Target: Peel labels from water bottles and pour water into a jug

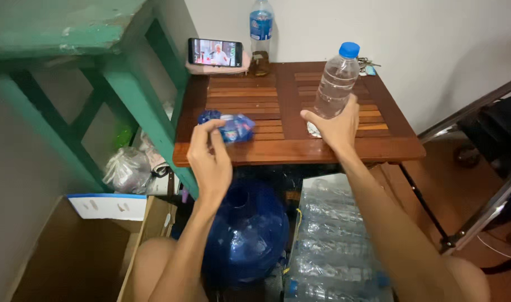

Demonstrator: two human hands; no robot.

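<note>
My right hand grips the lower part of a clear plastic water bottle with a blue cap, standing slightly tilted on the wooden slatted table. My left hand pinches a crumpled blue and white plastic label wrapper just above the table's front left part. A small blue piece lies on the table right behind my left fingers.
A phone leans at the table's back left, a second bottle behind it, keys at the back right. Below the table sit a big blue water jug and a wrapped pack of bottles. Cardboard box at left.
</note>
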